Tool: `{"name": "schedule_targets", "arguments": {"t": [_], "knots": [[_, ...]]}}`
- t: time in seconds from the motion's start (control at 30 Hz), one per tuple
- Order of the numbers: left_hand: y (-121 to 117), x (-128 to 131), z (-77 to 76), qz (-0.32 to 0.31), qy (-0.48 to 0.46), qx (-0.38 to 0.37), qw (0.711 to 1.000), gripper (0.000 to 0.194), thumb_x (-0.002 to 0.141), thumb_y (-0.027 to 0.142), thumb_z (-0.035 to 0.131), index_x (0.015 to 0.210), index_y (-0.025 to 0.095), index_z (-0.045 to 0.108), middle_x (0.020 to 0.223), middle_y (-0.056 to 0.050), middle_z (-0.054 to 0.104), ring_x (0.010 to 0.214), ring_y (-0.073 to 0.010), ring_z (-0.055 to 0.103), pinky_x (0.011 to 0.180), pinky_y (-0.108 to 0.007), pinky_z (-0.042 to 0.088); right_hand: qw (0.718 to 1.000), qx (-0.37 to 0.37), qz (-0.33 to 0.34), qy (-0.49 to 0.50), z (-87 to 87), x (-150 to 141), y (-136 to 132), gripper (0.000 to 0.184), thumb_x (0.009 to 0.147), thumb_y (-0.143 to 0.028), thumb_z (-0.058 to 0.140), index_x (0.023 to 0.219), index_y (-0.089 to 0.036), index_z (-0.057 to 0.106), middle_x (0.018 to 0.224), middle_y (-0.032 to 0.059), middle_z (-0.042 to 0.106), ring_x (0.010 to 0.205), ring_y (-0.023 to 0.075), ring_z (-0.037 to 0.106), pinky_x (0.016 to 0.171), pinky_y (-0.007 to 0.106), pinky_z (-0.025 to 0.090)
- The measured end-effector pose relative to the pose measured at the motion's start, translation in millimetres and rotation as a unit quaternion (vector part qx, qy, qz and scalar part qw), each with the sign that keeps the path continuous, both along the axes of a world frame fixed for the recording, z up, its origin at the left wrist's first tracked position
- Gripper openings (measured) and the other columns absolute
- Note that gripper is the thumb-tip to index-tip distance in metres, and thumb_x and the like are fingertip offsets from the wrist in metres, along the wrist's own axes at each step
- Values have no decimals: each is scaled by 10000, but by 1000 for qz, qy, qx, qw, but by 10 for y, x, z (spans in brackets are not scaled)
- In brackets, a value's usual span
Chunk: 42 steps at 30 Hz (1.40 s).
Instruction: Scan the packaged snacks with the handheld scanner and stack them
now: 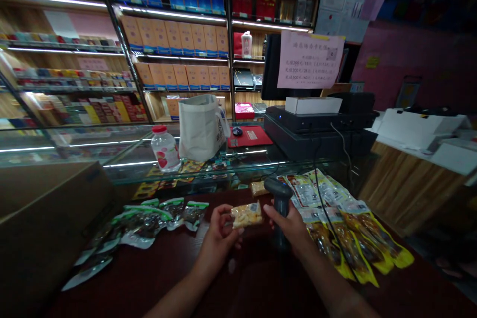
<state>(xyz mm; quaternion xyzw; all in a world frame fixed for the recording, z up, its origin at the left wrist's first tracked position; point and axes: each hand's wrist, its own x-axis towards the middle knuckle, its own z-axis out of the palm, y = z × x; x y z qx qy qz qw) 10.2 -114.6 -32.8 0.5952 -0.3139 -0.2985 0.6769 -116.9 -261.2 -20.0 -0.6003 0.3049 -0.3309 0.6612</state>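
While the left grip (219, 238) pinches a clear snack packet (246, 216) of pale yellow pieces between its fingers and thumb, the right grip (288, 226) is clenched around the handle of a black barcode scanner (281, 208). Both grips are raised over the dark red bench (238, 288), with the packet just beside the scanner's head, between the two hands.

Right of the right grip, yellow-edged vacuum packs (346, 243) lie overlapping on the bench, with silver-and-red sachets (309, 191) beyond them. A thin black cable (326, 223) runs across these packs. Left of the left grip lies a loose spread of green-topped snack packets (149, 223), and a cardboard box (44, 213) stands further left. A small tan packet (259, 188) lies just ahead of the grips.

Further ahead, on a glass display case (208, 169), stand a red-capped bottle (165, 149) with a strawberry label, a white tote bag (201, 129) and a red mat (249, 136). Ahead and to the right sits a black cash register (320, 119) with a white box (313, 105) on top, below a pink notice (311, 59). Shelves of boxed goods (171, 35) rise behind everything.
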Motion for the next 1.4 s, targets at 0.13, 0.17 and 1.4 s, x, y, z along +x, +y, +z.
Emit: {"name": "schedule_targets", "arguments": {"t": [0.13,0.17,1.4], "knots": [[178,-85,-29,-36,71,-44,996,750,656,252,809,1193,241,285,1104,-50,563,757,-149,654,581,-263,560,998,-22,37,41,-39,-22,196,560,619,-468,810,1031,-139,620,756,18,664,591,148,591,547,251,494],[191,-88,-25,-41,87,-58,994,807,645,242,825,1237,250,276,1135,-65,570,838,-184,669,623,-280,574,998,-31,38,51,-17,-38,224,566,609,-451,816,1043,-141,626,792,27,676,631,163,610,587,263,510],[152,294,-31,239,125,-60,961,454,807,228,708,1252,179,635,1315,-66,607,1045,-203,670,872,-306,593,881,-411,157,173,135,-345,139,445,955,-550,445,1171,-201,615,934,67,662,911,221,606,848,312,437]]}}
